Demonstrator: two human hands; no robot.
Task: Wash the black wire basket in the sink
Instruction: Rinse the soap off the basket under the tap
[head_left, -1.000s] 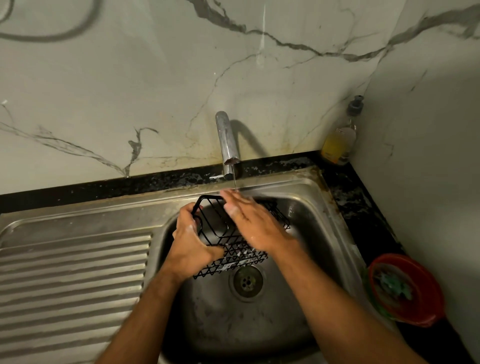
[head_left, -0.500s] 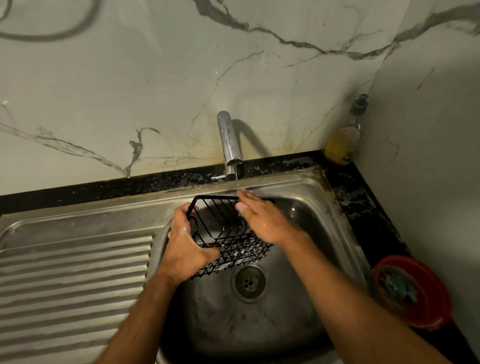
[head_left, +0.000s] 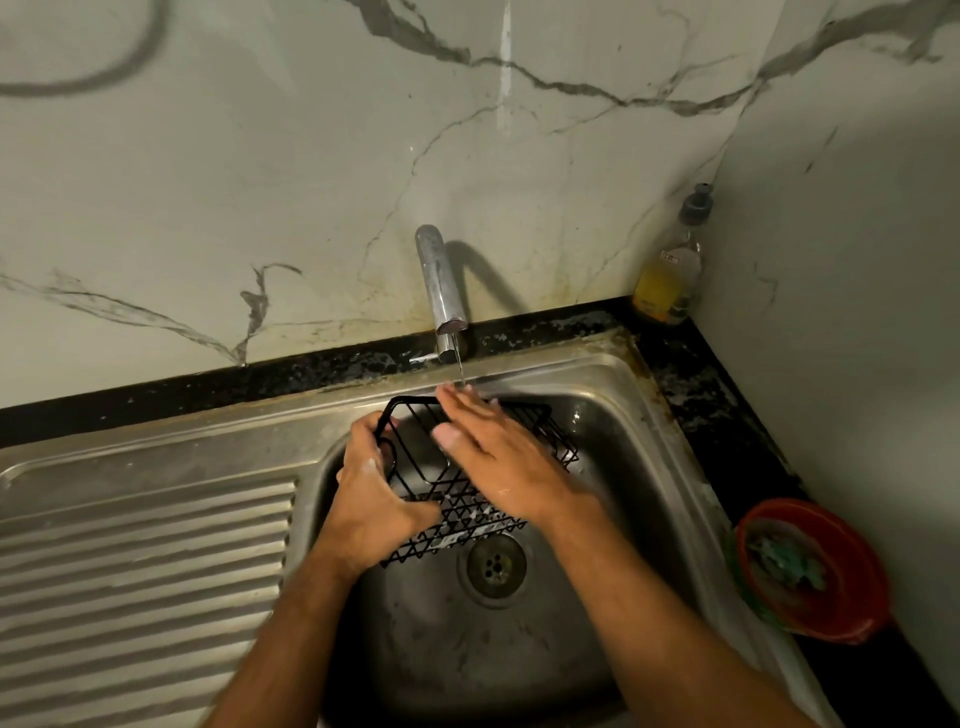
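Note:
The black wire basket (head_left: 457, 512) hangs tilted over the steel sink (head_left: 639, 467), above the drain. My left hand (head_left: 371, 493) grips its left rim, fingers curled round the wire. My right hand (head_left: 493, 454) lies flat across the basket's inside with straight fingers, covering its middle. A thin stream of water from the chrome tap (head_left: 439, 283) lands on my right fingertips. Soap suds cling to both hands and the mesh.
A ribbed steel draining board (head_left: 140, 571) lies to the left. A soap bottle with yellow liquid (head_left: 670, 275) stands in the back right corner. A red bowl (head_left: 810, 569) with a green scrubber sits on the dark counter at the right. Marble walls close the back and right.
My right hand has slid back across the basket's inside, fingers now spread flat under the stream. The left hand keeps its grip on the rim and the basket is tilted slightly differently.

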